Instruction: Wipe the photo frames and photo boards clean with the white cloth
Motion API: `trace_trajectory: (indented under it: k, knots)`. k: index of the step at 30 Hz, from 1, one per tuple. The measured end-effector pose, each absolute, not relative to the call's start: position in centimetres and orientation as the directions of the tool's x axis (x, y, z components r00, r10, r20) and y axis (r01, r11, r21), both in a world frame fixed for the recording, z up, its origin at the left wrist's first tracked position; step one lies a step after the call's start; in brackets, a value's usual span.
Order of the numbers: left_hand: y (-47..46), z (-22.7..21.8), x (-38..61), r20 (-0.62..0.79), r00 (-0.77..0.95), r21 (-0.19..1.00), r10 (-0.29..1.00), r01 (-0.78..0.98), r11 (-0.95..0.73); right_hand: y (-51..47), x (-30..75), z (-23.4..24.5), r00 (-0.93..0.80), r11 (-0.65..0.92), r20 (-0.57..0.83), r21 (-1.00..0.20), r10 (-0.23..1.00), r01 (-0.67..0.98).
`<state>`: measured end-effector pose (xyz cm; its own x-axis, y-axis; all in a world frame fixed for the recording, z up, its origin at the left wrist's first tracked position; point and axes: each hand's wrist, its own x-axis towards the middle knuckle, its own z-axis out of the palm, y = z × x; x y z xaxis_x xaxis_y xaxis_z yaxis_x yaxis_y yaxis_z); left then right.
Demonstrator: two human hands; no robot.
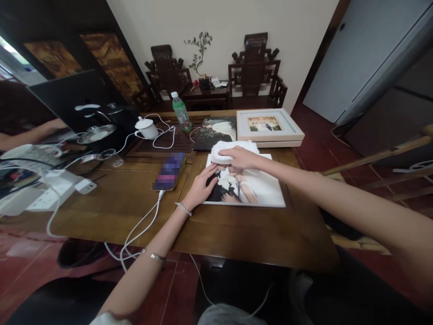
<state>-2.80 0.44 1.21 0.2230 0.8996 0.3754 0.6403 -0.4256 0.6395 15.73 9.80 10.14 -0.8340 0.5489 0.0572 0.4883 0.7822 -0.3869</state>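
Note:
A large photo print lies flat on the wooden table in front of me. My left hand rests on its left edge with the fingers spread flat, holding it down. My right hand is closed on a white cloth and presses it on the print's upper left part.
Behind the print lie a dark photo panel and a white framed picture. A phone on a white cable sits to the left. A green bottle, a white teapot, a power strip and another person's arm are at left.

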Motion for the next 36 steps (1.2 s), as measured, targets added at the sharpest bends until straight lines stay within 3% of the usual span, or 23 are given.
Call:
trace_trajectory:
  k: [7, 12, 20, 25, 29, 36]
  knots:
    - [0.4, 1.5, -2.7, 0.370, 0.224, 0.669, 0.902, 0.609, -0.426, 9.2, 26.7, 8.7, -0.747, 0.730, 0.043, -0.256, 0.664, 0.634]
    - [0.4, 1.5, -2.6, 0.366, 0.220, 0.676, 0.904, 0.605, -0.421, 3.2, 30.1, 7.1, -0.695, 0.689, 0.016, -0.153, 0.719, 0.709]
    - [0.5, 1.4, -2.7, 0.356, 0.226, 0.680, 0.907, 0.602, -0.417, -7.5, 28.9, 7.1, -0.841, 0.818, -0.067, -0.203, 0.537, 0.538]
    - [0.4, 1.4, -2.8, 0.348, 0.240, 0.673, 0.906, 0.609, -0.420, -2.3, 28.4, 7.4, -0.867, 0.852, -0.057, -0.164, 0.495, 0.497]
    - [0.3, 1.5, -2.8, 0.329, 0.250, 0.650, 0.910, 0.640, -0.411, 4.8, 27.4, 8.0, -0.825, 0.817, -0.058, -0.117, 0.562, 0.565]
    - [0.2, 1.5, -2.8, 0.344, 0.250, 0.653, 0.905, 0.628, -0.422, 10.1, 26.3, 9.5, -0.819, 0.806, -0.049, -0.149, 0.572, 0.573]
